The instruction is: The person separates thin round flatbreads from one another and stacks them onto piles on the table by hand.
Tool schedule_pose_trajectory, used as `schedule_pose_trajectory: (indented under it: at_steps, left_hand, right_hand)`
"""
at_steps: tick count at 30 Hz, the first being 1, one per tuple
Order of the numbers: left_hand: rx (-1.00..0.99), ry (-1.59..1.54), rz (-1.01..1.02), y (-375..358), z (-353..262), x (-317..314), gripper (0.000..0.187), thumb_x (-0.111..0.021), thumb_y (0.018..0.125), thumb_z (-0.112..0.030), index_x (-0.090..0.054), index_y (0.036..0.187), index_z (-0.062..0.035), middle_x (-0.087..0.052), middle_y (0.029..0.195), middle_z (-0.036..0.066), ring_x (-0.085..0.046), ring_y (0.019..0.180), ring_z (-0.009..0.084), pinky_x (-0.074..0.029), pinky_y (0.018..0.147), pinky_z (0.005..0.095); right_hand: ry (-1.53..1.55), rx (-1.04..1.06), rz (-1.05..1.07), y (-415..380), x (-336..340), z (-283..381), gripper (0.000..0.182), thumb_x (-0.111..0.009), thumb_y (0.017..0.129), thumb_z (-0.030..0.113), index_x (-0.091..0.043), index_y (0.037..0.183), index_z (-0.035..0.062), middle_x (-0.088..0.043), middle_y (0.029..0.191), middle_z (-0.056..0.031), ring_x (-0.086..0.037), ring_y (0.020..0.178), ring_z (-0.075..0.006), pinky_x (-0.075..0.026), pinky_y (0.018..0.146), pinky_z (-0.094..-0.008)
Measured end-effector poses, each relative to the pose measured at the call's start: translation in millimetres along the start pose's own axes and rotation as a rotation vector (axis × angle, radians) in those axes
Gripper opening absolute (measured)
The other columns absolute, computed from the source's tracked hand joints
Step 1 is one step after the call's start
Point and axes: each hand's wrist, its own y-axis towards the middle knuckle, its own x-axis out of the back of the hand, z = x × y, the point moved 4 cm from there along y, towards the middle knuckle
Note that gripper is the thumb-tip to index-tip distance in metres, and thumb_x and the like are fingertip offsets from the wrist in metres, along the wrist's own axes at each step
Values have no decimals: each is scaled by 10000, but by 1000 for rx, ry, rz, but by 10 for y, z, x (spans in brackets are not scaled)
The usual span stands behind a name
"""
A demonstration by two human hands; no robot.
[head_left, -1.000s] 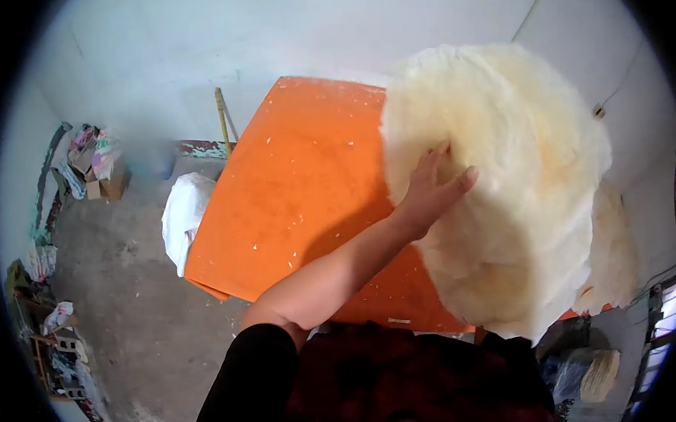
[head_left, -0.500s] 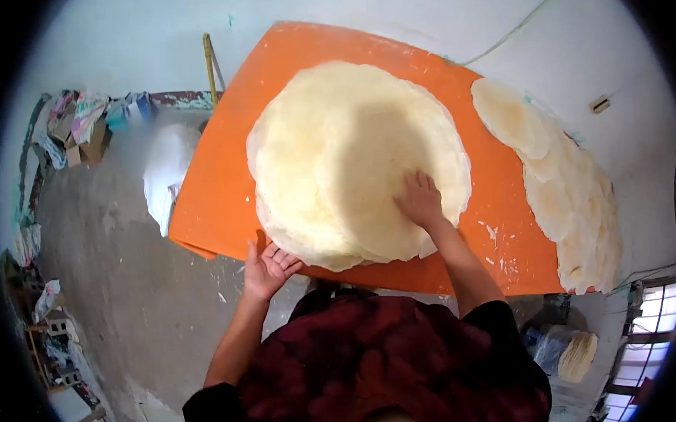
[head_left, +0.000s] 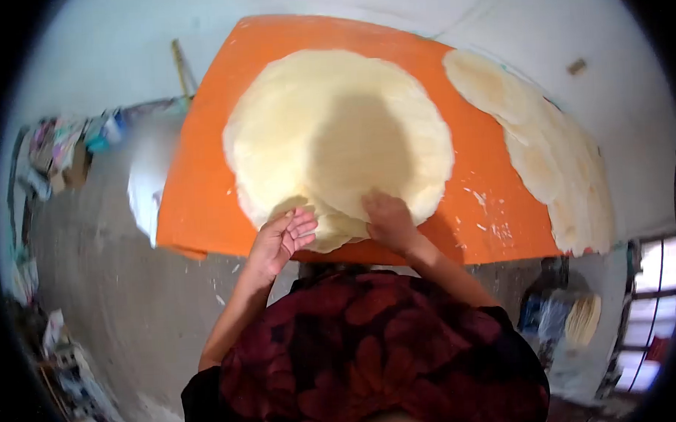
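A broad stack of thin, pale round flatbreads (head_left: 276,131) lies on the orange-covered table (head_left: 203,178). At its front left edge is my left hand (head_left: 283,239), palm turned up and inward, fingers apart and holding nothing. My right hand (head_left: 389,220) rests over the front right part of the stack, its fingers stretched out and slightly blurred. Between the two hands, the near edge of the top sheet looks creased and partly folded. A dark shadow falls across the stack's middle.
More overlapping flatbreads (head_left: 552,159) cover the table's right end, with white scraps (head_left: 481,206) beside them. A white sack (head_left: 145,188) stands left of the table. Bundled flatbreads (head_left: 582,319) sit low at the right, near a barred window (head_left: 658,304).
My left hand has risen from below the table edge to the stack's rim. My right hand has drawn back toward me and left. The front edge between them has become creased.
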Motion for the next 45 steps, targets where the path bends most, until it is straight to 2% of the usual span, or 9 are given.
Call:
schedule_pose_trajectory:
  at_steps: [4, 7, 14, 17, 21, 26, 29, 37, 45]
  left_hand:
    - [82, 79, -50, 386, 166, -31, 313, -490, 842, -202, -435, 1066, 10, -533, 1044, 161, -537, 954, 294, -448, 841, 402]
    - [237, 153, -97, 736, 211, 38, 280, -461, 861, -219, -437, 1033, 1, -537, 1025, 175, -522, 974, 307, -436, 854, 419]
    - [314, 249, -213, 1040, 159, -62, 234, -469, 860, -248, -449, 963, -38, -558, 939, 144, -543, 848, 247, -468, 741, 356]
    - [104, 763, -95, 1057, 72, -150, 253, -500, 841, -255, -456, 1008, -70, -546, 940, 128, -527, 824, 231, -445, 753, 341]
    - [-1061, 2148, 93, 951, 128, -485, 540, -609, 745, -279, -407, 1210, -96, -409, 1179, 246, -406, 1083, 369, -371, 869, 443]
    - [-812, 2499, 46, 1060, 334, -467, 713, -678, 647, -313, -356, 1270, -183, -226, 1318, 272, -274, 1201, 392, -326, 897, 493]
    - [-935, 2179, 348, 1121, 283, -386, 728, -695, 602, -271, -388, 1236, -88, -263, 1289, 291, -244, 1192, 439, -245, 937, 522]
    - [-824, 2122, 80, 782, 152, -618, 533, -641, 659, -269, -504, 1134, -68, -338, 1270, 227, -293, 1177, 391, -239, 945, 514]
    - [-383, 921, -195, 528, -53, -109, 194, -550, 797, -120, -558, 930, 20, -593, 913, 93, -561, 830, 188, -435, 741, 263]
  right_hand:
    - [226, 6, -289, 3, -53, -112, 165, -548, 595, 78, -500, 751, 55, -506, 692, -126, -530, 670, -313, -438, 569, -401]
    - [205, -375, 192, 173, -175, -367, 149, -502, 688, 167, -553, 783, 64, -578, 811, -134, -551, 781, -309, -431, 663, -409]
    - [478, -516, -181, 228, 134, -565, 155, -509, 711, 176, -587, 753, 49, -577, 762, -156, -551, 766, -335, -432, 656, -426]
    - [501, -560, -248, 210, 135, -651, 166, -511, 722, 186, -592, 743, 44, -578, 769, -156, -552, 761, -333, -436, 661, -422]
    - [544, -595, -232, 224, 205, -662, 168, -509, 721, 184, -593, 710, 40, -580, 768, -155, -553, 748, -335, -441, 670, -418]
    - [290, -472, -210, 523, -85, -1008, 158, -490, 700, 179, -597, 686, 65, -595, 805, -143, -558, 759, -312, -443, 696, -419]
    - [235, -452, -347, 617, 105, -1421, 137, -489, 703, 164, -587, 700, 69, -591, 807, -136, -557, 750, -303, -439, 675, -416]
    - [-27, -478, -736, 522, 2771, -821, 136, -479, 727, 71, -576, 823, 81, -582, 787, -138, -539, 719, -338, -432, 587, -418]
    - [-167, -205, -332, 772, 469, -826, 259, -468, 703, -9, -570, 934, 51, -593, 962, -98, -567, 871, -265, -468, 749, -341]
